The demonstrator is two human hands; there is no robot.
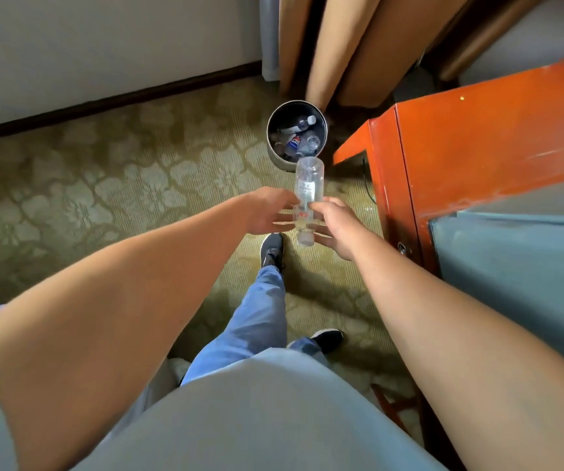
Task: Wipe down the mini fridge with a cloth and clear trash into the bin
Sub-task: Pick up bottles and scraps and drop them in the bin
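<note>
Clear bottle between both hands, near bin of bottles.

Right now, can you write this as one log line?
stage: binning trash | left hand: open | right hand: holds bottle | bin: ahead

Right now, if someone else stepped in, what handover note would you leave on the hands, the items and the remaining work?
Left hand open beside the clear plastic bottle; right hand pinches it near the capped end.
Bottle is above the carpet, base pointing toward the round bin, which already holds several bottles.
Left: drop this bottle in, then wipe the mini fridge; no cloth in view.
</note>
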